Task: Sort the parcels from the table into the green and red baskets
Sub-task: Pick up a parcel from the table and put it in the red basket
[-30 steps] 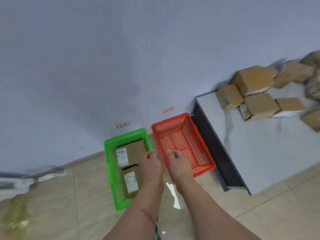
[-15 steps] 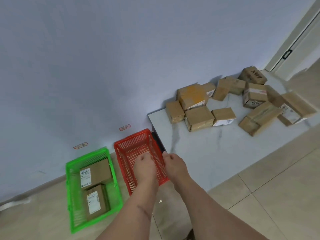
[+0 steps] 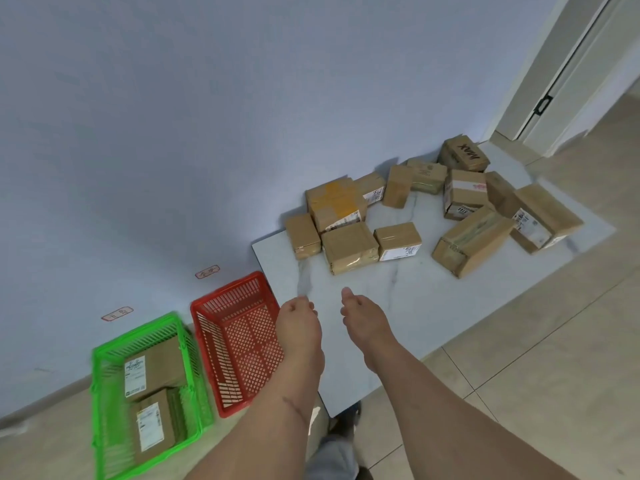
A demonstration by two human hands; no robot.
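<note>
On the floor, far left: the green basket [image 3: 104, 403] sits by the wall with two labelled parcels [image 3: 152, 372] lying in it, one behind the other.
Red basket: the red basket [image 3: 207, 327] stands just right of the green one, tight against the table's left end, and I see nothing in it.
Left hand: the left hand [image 3: 298, 329] hovers over the red basket's right edge, fingers loosely curled, holding nothing.
Right hand: the right hand [image 3: 362, 320] hangs over the near part of the table [image 3: 398, 299], thumb up, fingers loosely bent, also holding nothing.
Table pile: roughly a dozen brown parcels [image 3: 349, 247] lie clustered along the far side, the closest well ahead of both hands.
Progress: barely begun, I'd say; two sorted, the heap untouched.
</note>
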